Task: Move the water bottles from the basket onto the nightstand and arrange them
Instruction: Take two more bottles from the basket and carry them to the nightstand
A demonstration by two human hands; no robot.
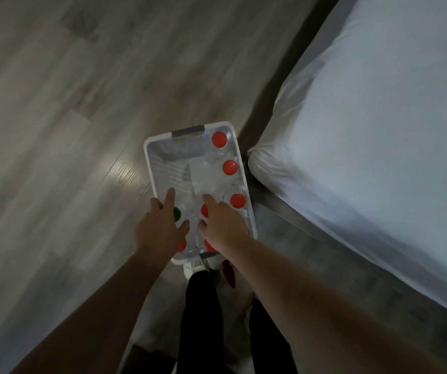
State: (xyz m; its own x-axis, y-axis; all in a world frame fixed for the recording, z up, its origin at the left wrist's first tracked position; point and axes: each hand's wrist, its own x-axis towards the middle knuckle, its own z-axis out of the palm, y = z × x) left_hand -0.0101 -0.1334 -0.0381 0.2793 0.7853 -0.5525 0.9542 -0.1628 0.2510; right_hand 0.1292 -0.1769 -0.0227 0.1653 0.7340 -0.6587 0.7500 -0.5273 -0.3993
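A white perforated basket (160,168) stands on the floor below me, seen from above. Several clear water bottles stand upright in it, most with red caps (219,139), one with a green cap (177,213). The basket's far left part holds no bottles. My left hand (160,225) hovers over the near left bottles, fingers spread, beside the green cap. My right hand (221,224) reaches over the near middle bottles, partly covering a red cap (204,210). Neither hand grips a bottle. The nightstand is out of view.
A bed with a white sheet (378,144) fills the right side, its corner close to the basket. Grey wood floor (68,117) spreads to the left. My legs in dark trousers and white shoes (198,265) stand just behind the basket.
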